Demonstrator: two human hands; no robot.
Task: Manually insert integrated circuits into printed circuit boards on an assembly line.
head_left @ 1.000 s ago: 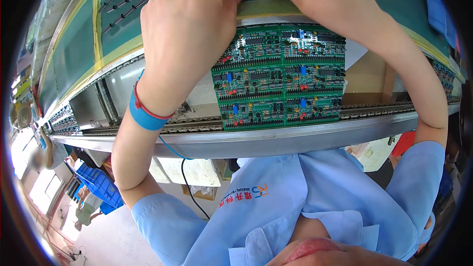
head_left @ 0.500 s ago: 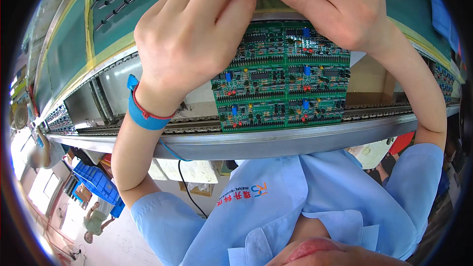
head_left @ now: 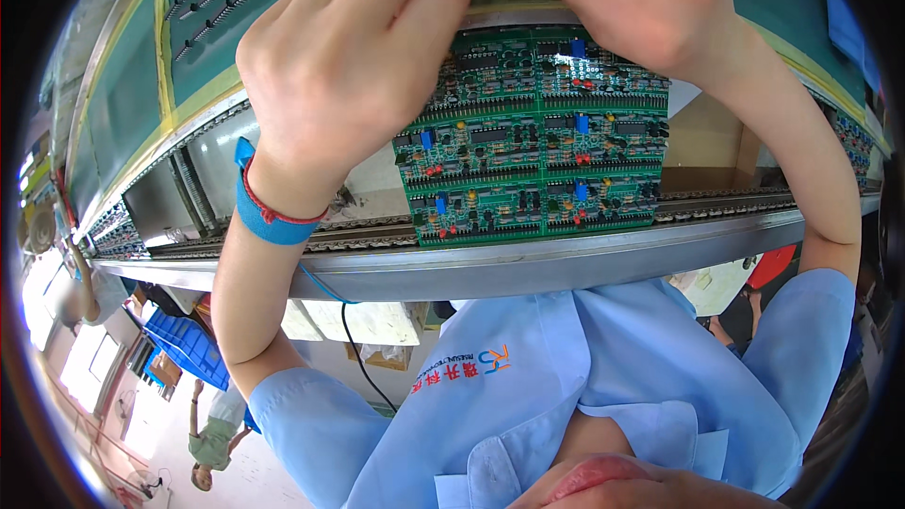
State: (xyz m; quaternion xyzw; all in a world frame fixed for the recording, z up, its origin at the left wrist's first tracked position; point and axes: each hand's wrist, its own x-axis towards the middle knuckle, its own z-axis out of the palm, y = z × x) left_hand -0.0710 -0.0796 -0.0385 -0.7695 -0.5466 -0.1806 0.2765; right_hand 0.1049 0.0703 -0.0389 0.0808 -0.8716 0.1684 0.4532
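Observation:
My left hand (head_left: 344, 71), with a ring and a blue wrist strap (head_left: 269, 212), reaches over the circuit board panel to the far side of the work line. Its thumb and index finger are pressed together at the picture's top edge. My right hand (head_left: 641, 5) meets it there, fingers closed in a pinch. A tiny thing between the fingertips is too small to name, and the tips are partly cut off. Below both hands lies the green circuit board panel (head_left: 542, 174), filled with black chips, blue blocks, red parts and rows of pins.
Several black multi-pin parts (head_left: 215, 19) lie in rows on the green mat (head_left: 203, 75). The panel rests across conveyor rails (head_left: 363, 243) behind a metal front edge (head_left: 452, 269). More boards (head_left: 118, 231) sit far left. Behind are blue crates (head_left: 189, 344) and another person (head_left: 215, 438).
Both hands have shifted slightly left and up in the picture, still pinching close together. The board panel appears slightly left too. The person in the background has moved.

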